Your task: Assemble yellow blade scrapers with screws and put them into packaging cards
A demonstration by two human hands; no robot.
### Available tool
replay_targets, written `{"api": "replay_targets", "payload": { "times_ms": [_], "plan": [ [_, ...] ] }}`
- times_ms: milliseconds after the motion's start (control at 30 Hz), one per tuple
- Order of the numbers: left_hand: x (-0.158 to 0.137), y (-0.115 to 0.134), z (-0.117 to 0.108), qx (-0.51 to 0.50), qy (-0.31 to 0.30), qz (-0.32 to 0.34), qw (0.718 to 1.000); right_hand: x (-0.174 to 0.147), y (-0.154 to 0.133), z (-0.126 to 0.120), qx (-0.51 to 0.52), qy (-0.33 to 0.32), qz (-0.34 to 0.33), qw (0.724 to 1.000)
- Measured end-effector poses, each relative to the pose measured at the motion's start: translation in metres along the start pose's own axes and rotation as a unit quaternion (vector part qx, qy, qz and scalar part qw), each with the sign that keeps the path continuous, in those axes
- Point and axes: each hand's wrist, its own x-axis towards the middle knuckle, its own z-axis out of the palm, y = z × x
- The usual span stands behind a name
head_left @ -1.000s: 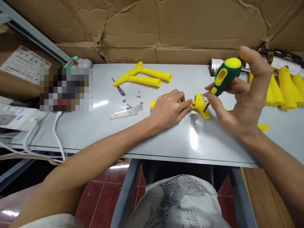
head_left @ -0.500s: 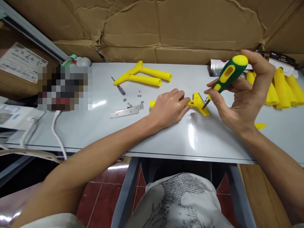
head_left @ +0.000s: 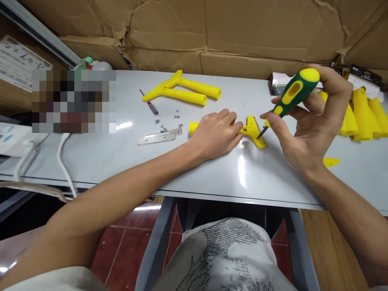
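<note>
My left hand (head_left: pixel 216 132) is wrapped over the handle of a yellow plastic scraper (head_left: pixel 254 130), pressing it against the table; the tube end sticks out on the left. Between the fingers and thumb of my right hand (head_left: pixel 312 129) is a green and yellow screwdriver (head_left: pixel 295 93), tilted, its tip down at the scraper's flared head. Whether the tip sits in a screw is too small to tell. Left of my left hand lie metal blades (head_left: pixel 159 137) and several small screws and nuts (head_left: pixel 163 129).
Two yellow scrapers (head_left: pixel 182 91) lie at the back, beside a small screwdriver (head_left: pixel 153 108). More yellow handles (head_left: pixel 362 115) and a small box (head_left: pixel 279 83) stand at the right. A yellow piece (head_left: pixel 331 162) lies by my right wrist. White cables (head_left: pixel 65 161) run over the left edge.
The view has shifted slightly. My left hand keeps its hold on the scraper, and the screwdriver in my right hand stays at the scraper's head.
</note>
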Motion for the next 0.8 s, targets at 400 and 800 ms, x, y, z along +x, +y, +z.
{"api": "replay_targets", "payload": {
  "times_ms": [400,800],
  "plan": [
    [0.001,-0.001,0.003,0.015,0.012,0.000,1.000,0.005,0.000,0.002,0.095,0.019,0.009,0.995],
    [0.000,-0.004,0.001,-0.004,0.003,-0.009,1.000,0.008,0.017,0.002,0.127,-0.023,0.033,0.991]
  ]
}}
